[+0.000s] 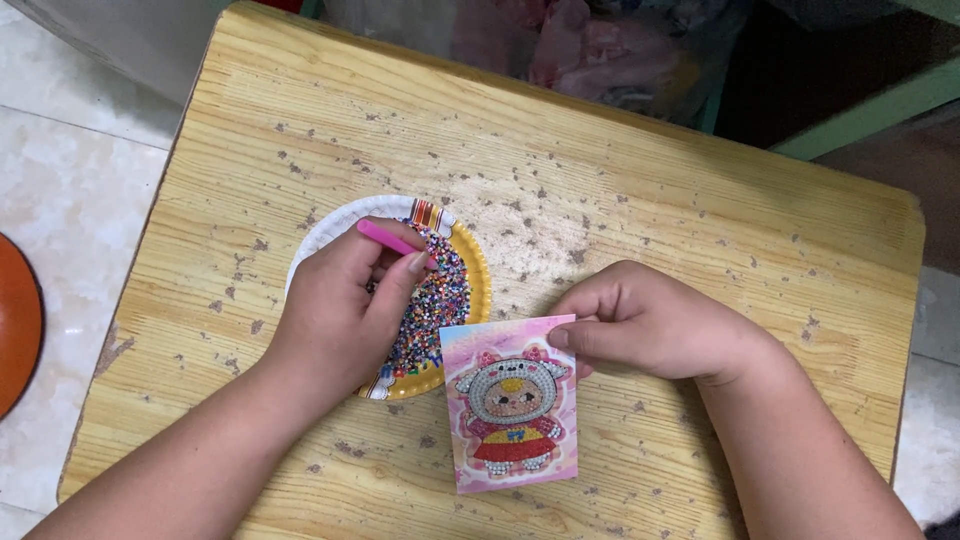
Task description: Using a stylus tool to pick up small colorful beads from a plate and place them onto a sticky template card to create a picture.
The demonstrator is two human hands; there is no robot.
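On a worn wooden table [620, 200] with a flecked, chipped surface, seen from above: left hand [345, 305] over a round paper plate [330, 225], fingers curled closed around a pink pen-like tool [388, 238], the tool's visible end slanting up and to the left out of the grip, its tip hidden among the fingers. In the plate, rimmed in white on the left and yellow on the right, a heap of small multicoloured beads [440, 300], partly covered by the hand. Just right of the plate and overlapping its lower right edge, a small pink picture card [512, 405] bearing a cartoon figure in a grey hood and red skirt, filled in with tiny gems; card lying flat, long side running toward the table's near edge. Right hand [650, 320] at the card's upper right corner, thumb and forefinger pinched shut on its top edge, remaining fingers folded under. Both forearms entering from the bottom of the view. Beyond the table's far edge, crumpled pinkish plastic bags [590, 45]; to the left, pale tiled floor [70, 170] and part of an orange round object [15, 330].
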